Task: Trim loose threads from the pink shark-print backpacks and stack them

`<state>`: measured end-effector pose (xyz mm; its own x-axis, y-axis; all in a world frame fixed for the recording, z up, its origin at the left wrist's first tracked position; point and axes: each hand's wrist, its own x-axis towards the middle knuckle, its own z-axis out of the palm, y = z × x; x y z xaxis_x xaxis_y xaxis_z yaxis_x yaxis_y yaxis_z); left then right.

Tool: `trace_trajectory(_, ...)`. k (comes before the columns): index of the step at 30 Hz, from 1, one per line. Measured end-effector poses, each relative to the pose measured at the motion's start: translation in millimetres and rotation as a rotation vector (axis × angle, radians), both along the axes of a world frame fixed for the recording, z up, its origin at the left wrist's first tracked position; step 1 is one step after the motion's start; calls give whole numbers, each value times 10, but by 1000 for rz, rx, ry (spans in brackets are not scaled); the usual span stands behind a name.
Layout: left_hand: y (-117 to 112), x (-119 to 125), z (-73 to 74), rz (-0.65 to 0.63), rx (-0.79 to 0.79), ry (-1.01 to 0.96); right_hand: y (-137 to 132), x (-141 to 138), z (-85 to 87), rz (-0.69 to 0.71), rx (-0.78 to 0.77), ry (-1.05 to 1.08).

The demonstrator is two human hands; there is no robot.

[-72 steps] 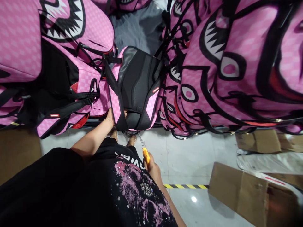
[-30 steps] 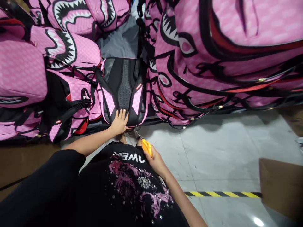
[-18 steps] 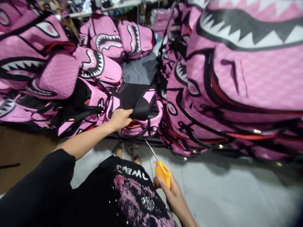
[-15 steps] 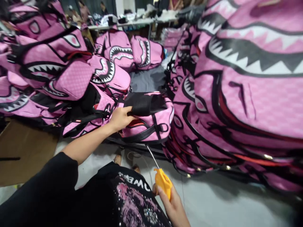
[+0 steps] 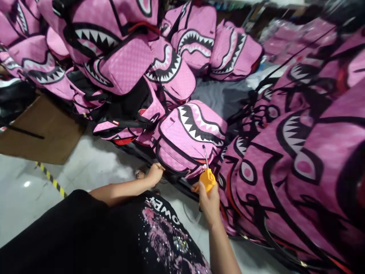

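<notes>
The person's right hand point(image 5: 210, 199) is clamped around a yellow-handled tool point(image 5: 207, 179), apparently held by its handle so the thin metal rod can point away from the fingers. The rod's tip lies over a pink bag point(image 5: 174, 131); contact is unclear. The bag lies face up in front of the person, leaving its shark-mouth print exposed. The left hand point(image 5: 155, 174) is at its near edge, perhaps to steady it; whether it grips cannot be told. Piled bags point(image 5: 264, 171) crowd the right side, seemingly stacked to leave this spot for handling.
</notes>
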<state>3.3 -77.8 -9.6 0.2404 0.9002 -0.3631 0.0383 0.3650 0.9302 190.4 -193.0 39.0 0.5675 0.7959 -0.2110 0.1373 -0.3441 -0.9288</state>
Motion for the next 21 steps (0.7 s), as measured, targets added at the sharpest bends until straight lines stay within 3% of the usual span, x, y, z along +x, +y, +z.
trace_trajectory(2,79,-43,-80,9,1,22,84,-25,-72,-17,-79,-8)
trace_trajectory(4,163,-39,-52,26,11,30,65,-88,-59,-53,-105,-94)
trace_trajectory(6,178,34,57,43,30,14,-9,-159,37,-93,-79,-297)
trace_trajectory(9,79,252,289,5,59,-169,-39,-224,273,-31,-28,-606)
trace_trajectory(11,20,412,439,-37,60,-342,77,-232,441,6,-60,-726)
trace_trajectory(14,36,588,587,-62,30,-523,385,-205,648,-53,-184,-906)
trace_trajectory(17,149,730,626,-63,10,-673,659,-143,808,-79,-212,-996)
trace_trajectory(21,314,946,631,-111,20,-806,852,-68,978,-115,-124,-997)
